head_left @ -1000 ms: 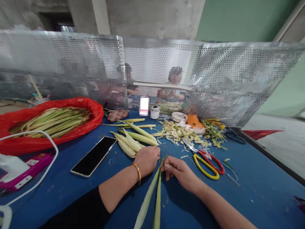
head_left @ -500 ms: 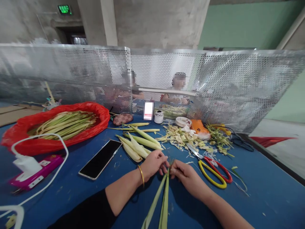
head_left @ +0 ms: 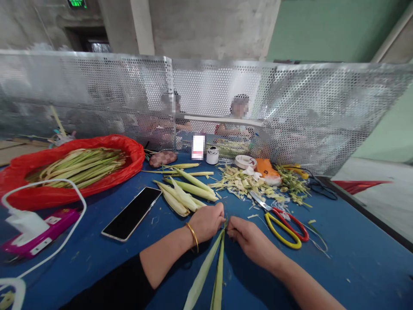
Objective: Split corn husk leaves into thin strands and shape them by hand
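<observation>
At the far left a white charger (head_left: 24, 221) is sitting on a magenta device (head_left: 48, 230), its cable looping over the blue table (head_left: 338, 258). Behind them a red plastic bag (head_left: 129, 161) is lying open, holding a heap of long green leaf strips. A dark phone (head_left: 131, 213) is lying face up just right of the bag, and pale folded leaf bundles (head_left: 182, 193) are resting beyond it.

The left hand (head_left: 206, 221), with a gold bangle (head_left: 193, 237) on its wrist, is curling its fingers together on the upper ends of two long leaf blades (head_left: 211, 271). These blades are lying flat on the table near the middle, running from the fingertips back toward the person. The right hand (head_left: 247, 234) is meeting the left at the same ends, its fingers pinching closed on the tips; the exact contact is partly hidden by the knuckles.

Just right of the right hand, scissors (head_left: 285, 221) with yellow and red handles are lying on the table. Beyond them leaf scraps (head_left: 241, 183) are spreading beside a white tape roll (head_left: 212, 155) and an orange object (head_left: 266, 170). A perforated metal screen (head_left: 306, 107) is standing along the far edge, with other people sitting behind it.
</observation>
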A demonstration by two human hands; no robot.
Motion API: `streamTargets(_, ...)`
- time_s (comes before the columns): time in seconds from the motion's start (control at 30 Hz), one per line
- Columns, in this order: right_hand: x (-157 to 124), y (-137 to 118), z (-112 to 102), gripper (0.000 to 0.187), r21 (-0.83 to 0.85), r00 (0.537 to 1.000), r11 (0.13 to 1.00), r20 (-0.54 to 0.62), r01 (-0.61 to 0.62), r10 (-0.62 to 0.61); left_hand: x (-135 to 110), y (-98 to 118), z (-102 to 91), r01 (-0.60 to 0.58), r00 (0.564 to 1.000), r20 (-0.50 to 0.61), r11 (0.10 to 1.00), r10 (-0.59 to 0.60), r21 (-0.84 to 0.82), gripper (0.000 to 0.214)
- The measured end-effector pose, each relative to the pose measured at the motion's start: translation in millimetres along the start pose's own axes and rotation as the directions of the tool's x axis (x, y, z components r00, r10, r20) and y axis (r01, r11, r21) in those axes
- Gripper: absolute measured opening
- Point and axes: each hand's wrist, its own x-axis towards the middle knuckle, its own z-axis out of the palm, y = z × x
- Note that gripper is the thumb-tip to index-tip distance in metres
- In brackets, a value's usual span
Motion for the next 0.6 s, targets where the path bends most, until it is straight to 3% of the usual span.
streamTargets(0.13, 3.9, 1.2, -3.4, 0.017, 0.142, 0.997, 0.987, -0.019, -0.075, 0.078, -1.9, 2.1, -3.9, 0.048, 0.999, -0.003, 0.997, -0.049, -0.065, 0.009)
streamTargets(0.33, 7.4, 3.2, -11.4, 0.025, 0.231, 0.972, 0.958, -0.125, -0.168, 0.201, -1.0, 0.6, 1.6, 0.184, 0.983, 0.089, 0.932, -0.164, -0.314, 0.014)
streamTargets(0.5, 7.3, -3.0, -8.1, 0.026, 0.322, 0.966, 0.927, -0.107, -0.190, 0.235, 2.1, 0.3, 5.9, 0.306, 0.945, 0.113, 0.705, -0.308, -0.639, 0.026)
streamTargets(0.6, 7.9, -5.0, -4.7, 0.028, 0.397, 0.961, 0.893, -0.077, -0.214, 0.264, 2.9, 1.9, 4.7, 0.337, 0.933, 0.142, 0.664, -0.331, -0.668, 0.025)
